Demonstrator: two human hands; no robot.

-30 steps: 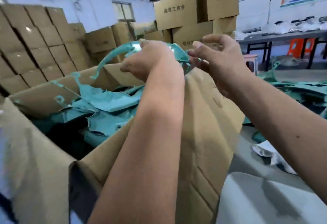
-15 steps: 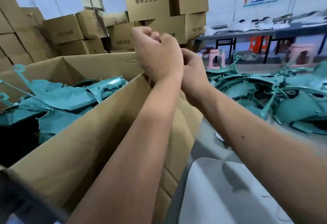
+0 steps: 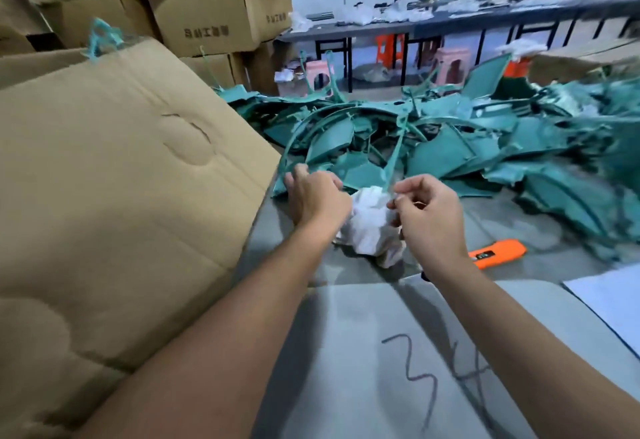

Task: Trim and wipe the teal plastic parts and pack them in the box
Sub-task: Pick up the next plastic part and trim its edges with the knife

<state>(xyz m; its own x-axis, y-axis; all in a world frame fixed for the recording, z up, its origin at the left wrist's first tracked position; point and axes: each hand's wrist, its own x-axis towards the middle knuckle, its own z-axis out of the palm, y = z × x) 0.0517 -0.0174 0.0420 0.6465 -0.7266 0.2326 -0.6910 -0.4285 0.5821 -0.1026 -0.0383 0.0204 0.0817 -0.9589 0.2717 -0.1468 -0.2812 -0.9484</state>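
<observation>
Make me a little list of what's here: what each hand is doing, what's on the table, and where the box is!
left hand: grips a curved teal part by its end
right hand: pinches a thin teal strip
cloth: white, crumpled, between the hands
pile: teal parts heaped behind the hands
knife: orange, on the table, right of the hands
box: cardboard, at the left

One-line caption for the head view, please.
Both hands reach a teal plastic part at the pile's edge, right hand pinching its thin stem, left hand on its curved rim, above a white cloth.
</observation>
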